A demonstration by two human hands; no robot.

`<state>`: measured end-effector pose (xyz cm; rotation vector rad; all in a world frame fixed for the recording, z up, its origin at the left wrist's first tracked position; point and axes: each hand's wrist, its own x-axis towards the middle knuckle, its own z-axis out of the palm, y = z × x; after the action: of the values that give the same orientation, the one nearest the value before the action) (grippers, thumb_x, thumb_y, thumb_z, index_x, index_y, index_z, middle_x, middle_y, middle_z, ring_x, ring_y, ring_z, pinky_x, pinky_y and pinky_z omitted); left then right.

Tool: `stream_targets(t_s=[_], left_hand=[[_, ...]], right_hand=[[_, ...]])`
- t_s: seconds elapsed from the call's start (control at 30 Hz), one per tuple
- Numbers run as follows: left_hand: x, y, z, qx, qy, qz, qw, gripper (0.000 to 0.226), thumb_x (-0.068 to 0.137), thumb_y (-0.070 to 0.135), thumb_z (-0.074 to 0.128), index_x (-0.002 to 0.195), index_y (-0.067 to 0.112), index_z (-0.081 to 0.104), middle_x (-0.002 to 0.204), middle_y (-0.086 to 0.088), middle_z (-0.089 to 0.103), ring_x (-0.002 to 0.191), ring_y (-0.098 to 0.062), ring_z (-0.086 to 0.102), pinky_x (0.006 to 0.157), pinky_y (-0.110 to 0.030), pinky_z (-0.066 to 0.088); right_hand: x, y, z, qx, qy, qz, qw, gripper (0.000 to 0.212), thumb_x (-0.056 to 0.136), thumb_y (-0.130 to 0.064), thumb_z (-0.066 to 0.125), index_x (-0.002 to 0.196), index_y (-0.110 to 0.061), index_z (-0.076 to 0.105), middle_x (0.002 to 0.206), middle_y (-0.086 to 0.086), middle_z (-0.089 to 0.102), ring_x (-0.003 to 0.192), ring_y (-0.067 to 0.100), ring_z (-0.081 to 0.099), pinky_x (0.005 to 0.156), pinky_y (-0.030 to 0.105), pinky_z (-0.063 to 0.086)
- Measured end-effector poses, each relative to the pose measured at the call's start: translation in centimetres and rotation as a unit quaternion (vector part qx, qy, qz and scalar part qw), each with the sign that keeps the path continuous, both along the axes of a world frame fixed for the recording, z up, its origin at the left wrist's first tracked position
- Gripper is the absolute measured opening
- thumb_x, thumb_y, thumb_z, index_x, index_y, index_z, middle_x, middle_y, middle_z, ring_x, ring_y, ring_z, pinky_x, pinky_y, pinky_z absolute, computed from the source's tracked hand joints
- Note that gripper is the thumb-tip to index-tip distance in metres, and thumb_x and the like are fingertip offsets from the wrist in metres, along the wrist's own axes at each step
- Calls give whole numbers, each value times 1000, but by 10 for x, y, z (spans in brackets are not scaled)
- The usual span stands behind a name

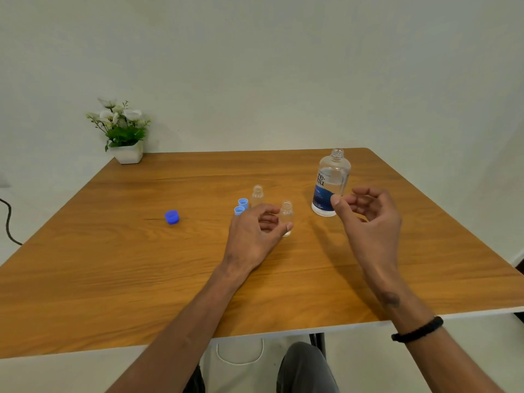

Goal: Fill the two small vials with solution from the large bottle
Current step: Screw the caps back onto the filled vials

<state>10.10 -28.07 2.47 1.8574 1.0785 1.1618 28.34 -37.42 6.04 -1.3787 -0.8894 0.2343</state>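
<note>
One head-worn camera looks forward and down, close over the wooden table [113, 251].

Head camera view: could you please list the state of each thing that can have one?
Large bottle: upright, uncapped.
Near vial: upright, uncapped, held by left hand.
Far vial: upright, uncapped.
Two light blue caps: off, on table.
Dark blue cap: off, on table.
Right hand: holds nothing.
</note>
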Motion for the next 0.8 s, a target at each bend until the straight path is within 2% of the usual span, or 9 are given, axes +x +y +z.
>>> stream_targets(t_s=[0.1,0.27,0.37,0.47,0.6,0.67,0.73,0.8], left_hand=[[-3,-4,0,-3,-7,-7,1000,44,80,31,89,118,15,74,92,11,74,83,4,73,74,-13,59],[-16,-7,-4,6,-18,-1,1000,37,83,22,86,117,14,74,101,6,77,88,0,74,78,-16,60],[-31,0,-3,46,-61,69,995,33,86,8,81,117,16,74,109,6,77,96,0,74,86,-16,58],[-46,14,-1,78,-72,164,981,38,86,10,81,122,19,72,118,7,73,108,-3,70,95,-24,57],[-52,32,-1,63,19,204,977,47,83,35,83,127,26,71,127,8,69,122,-12,55,99,-20,41],[-52,40,-2,43,86,193,977,56,79,49,82,131,32,67,126,11,68,123,-14,48,99,-29,44],[-53,44,-2,29,149,182,972,65,76,59,81,133,35,63,119,13,69,120,-15,46,94,-36,45],[-52,46,-2,22,189,172,967,68,75,62,80,135,36,61,113,15,69,119,-16,46,90,-36,39]], right_hand=[[-9,2,3,-7,-17,13,1000,41,90,-29,84,124,-21,62,102,-9,72,88,-8,67,71,8,53],[-18,4,4,-9,-35,24,999,38,92,-29,82,124,-23,63,103,-9,72,91,-5,68,72,9,54],[-20,6,7,-3,-44,26,999,39,93,-29,81,126,-19,64,103,-8,72,91,0,69,72,9,53],[-27,14,19,12,-65,37,997,37,94,-28,80,126,-19,64,103,-7,71,91,1,69,75,12,55],[-45,38,48,10,-128,74,989,33,95,-31,79,123,-21,64,102,-11,69,93,1,68,77,12,55],[-53,56,63,-22,-175,117,977,31,94,-31,79,120,-23,64,99,-12,70,92,1,68,75,13,56],[-60,76,73,-75,-232,163,956,30,92,-31,80,118,-22,67,97,-10,72,88,3,70,73,14,56],[-66,99,80,-135,-301,194,924,28,91,-31,81,115,-22,70,97,-9,73,87,2,70,73,13,55]])
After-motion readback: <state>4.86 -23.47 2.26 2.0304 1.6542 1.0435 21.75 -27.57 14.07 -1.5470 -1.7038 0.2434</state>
